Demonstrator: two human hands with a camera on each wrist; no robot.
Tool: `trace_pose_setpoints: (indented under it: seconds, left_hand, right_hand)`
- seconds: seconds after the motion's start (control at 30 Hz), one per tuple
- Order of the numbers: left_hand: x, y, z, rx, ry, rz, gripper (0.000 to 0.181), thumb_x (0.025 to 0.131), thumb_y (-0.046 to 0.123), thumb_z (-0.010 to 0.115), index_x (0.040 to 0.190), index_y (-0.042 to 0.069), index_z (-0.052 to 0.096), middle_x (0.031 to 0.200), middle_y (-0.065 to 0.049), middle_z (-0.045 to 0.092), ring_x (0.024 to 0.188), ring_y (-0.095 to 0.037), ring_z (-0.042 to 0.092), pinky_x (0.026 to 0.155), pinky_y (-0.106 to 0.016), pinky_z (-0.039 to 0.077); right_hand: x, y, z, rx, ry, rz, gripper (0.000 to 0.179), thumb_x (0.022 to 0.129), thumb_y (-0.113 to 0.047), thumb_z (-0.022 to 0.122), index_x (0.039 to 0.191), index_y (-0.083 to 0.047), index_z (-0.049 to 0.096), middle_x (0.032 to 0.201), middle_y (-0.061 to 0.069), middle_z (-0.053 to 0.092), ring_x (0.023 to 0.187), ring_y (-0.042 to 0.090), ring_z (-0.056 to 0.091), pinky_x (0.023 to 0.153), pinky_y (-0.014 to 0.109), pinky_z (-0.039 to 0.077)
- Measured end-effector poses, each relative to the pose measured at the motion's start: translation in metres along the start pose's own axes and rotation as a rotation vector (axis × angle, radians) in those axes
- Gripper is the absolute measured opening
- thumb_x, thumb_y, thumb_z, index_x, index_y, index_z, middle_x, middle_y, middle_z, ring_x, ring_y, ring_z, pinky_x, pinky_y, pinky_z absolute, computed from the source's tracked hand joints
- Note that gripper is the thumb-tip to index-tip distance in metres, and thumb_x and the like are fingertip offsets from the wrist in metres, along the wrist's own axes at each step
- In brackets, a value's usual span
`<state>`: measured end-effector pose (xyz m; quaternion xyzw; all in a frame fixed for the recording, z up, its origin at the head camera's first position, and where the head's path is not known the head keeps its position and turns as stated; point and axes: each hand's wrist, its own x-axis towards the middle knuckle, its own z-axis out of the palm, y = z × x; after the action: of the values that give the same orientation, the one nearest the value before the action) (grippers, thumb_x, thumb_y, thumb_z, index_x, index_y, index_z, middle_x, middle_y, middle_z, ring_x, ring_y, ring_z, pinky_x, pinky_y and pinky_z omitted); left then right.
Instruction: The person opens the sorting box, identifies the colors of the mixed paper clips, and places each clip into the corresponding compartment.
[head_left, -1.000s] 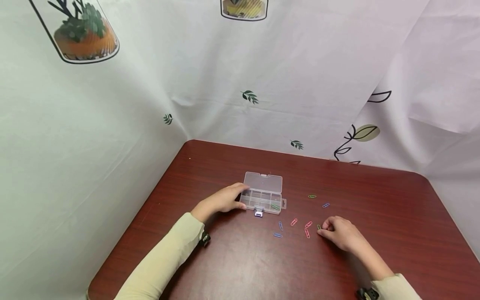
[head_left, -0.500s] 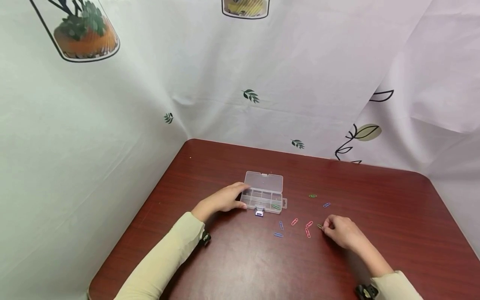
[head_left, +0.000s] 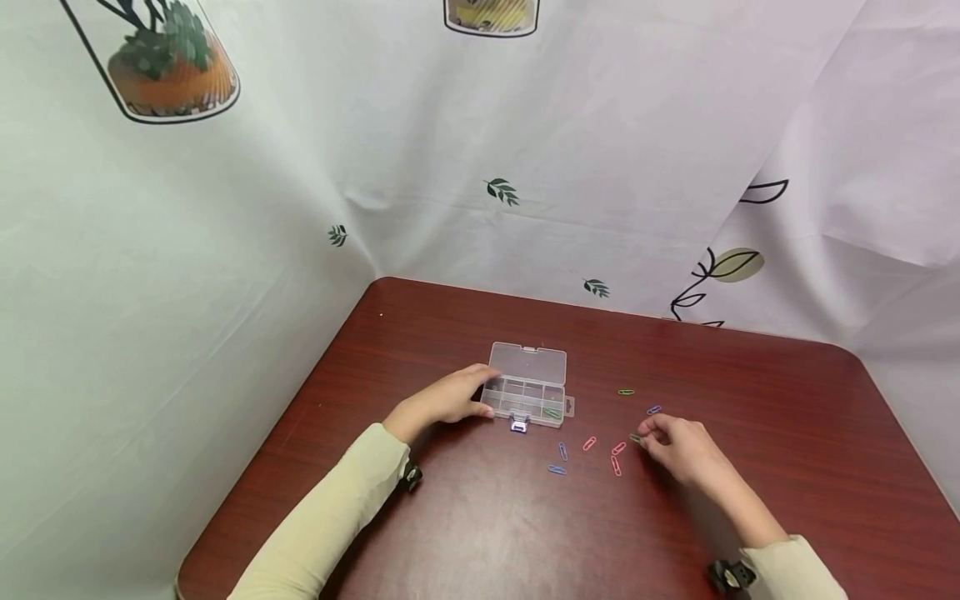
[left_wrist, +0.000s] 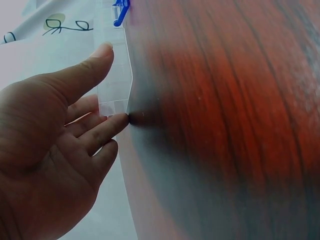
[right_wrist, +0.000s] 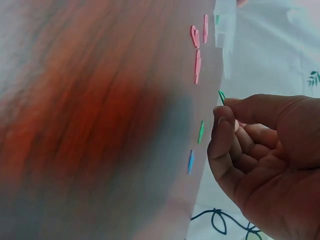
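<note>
Clock positions refer to the head view, with 12 o'clock at the far table edge.

Right hand [head_left: 681, 448]: thumb and fingertips pinch a green looped-wire paper clip [head_left: 635, 438], one end protruding. The held clip is between 3 and 4 o'clock from the clear plastic compartment box [head_left: 506, 402].

Left hand [head_left: 452, 397]: positioned at the box's 9 o'clock end, holding that end between thumb and fingers. The translucent hinged lid [head_left: 527, 364] stands open at 12 o'clock; the blue-purple latch [head_left: 518, 423] is at 6 o'clock. Green clip material [head_left: 552, 412] lies in the near-row compartment at 4 o'clock; its count cannot be determined.

Loose paper clips on the dark red-brown wood-grain table [head_left: 465, 533]:
- Two blue clips [head_left: 563, 451], 5 o'clock from the box.
- Three pink-red clips [head_left: 616, 465], 9 o'clock from the right hand.
- One green clip [head_left: 626, 392], between 10 and 11 o'clock from the right hand.
- One blue clip [head_left: 654, 410], 11 o'clock, just beside the right hand.
</note>
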<state>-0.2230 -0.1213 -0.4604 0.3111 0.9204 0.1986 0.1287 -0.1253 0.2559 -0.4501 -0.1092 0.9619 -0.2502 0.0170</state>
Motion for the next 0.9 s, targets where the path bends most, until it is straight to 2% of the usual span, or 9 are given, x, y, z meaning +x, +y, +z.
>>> trace_pose_setpoints:
  seconds: [0.2, 0.37, 0.67, 0.9]
  left_hand:
    - [0.000, 0.001, 0.000, -0.002, 0.004, 0.004, 0.067, 0.092, 0.027, 0.076, 0.148, 0.003, 0.046, 0.149, -0.016, 0.048, 0.137, -0.028, 0.047, 0.115, -0.041, 0.037]
    - [0.000, 0.001, 0.000, -0.003, 0.005, -0.001, 0.067, 0.092, 0.027, 0.076, 0.147, 0.003, 0.047, 0.149, -0.017, 0.048, 0.138, -0.028, 0.047, 0.116, -0.041, 0.037]
    - [0.000, 0.001, 0.000, -0.004, 0.012, 0.003, 0.066, 0.092, 0.026, 0.076, 0.147, 0.002, 0.048, 0.148, -0.016, 0.049, 0.137, -0.027, 0.048, 0.115, -0.041, 0.037]
    - [0.000, 0.000, 0.002, -0.005, 0.018, 0.006, 0.066, 0.092, 0.026, 0.076, 0.146, 0.002, 0.047, 0.148, -0.016, 0.049, 0.137, -0.028, 0.048, 0.115, -0.041, 0.038]
  right_hand:
    - [0.005, -0.008, -0.001, -0.021, 0.039, -0.033, 0.003, 0.087, -0.010, 0.076, 0.089, -0.009, 0.075, 0.081, -0.005, 0.070, 0.074, 0.012, 0.060, 0.068, 0.033, 0.050]
    - [0.009, -0.014, 0.002, -0.017, 0.040, -0.021, 0.003, 0.088, -0.011, 0.075, 0.089, -0.008, 0.073, 0.081, -0.006, 0.066, 0.075, 0.012, 0.057, 0.068, 0.032, 0.049]
    - [0.019, -0.025, 0.007, -0.006, 0.051, -0.050, 0.006, 0.090, -0.012, 0.072, 0.088, -0.007, 0.073, 0.081, -0.006, 0.067, 0.074, 0.011, 0.057, 0.067, 0.032, 0.049]
    - [0.027, -0.036, 0.011, 0.010, 0.047, -0.056, 0.003, 0.089, -0.008, 0.073, 0.092, -0.008, 0.074, 0.082, -0.005, 0.066, 0.074, 0.012, 0.056, 0.067, 0.032, 0.049]
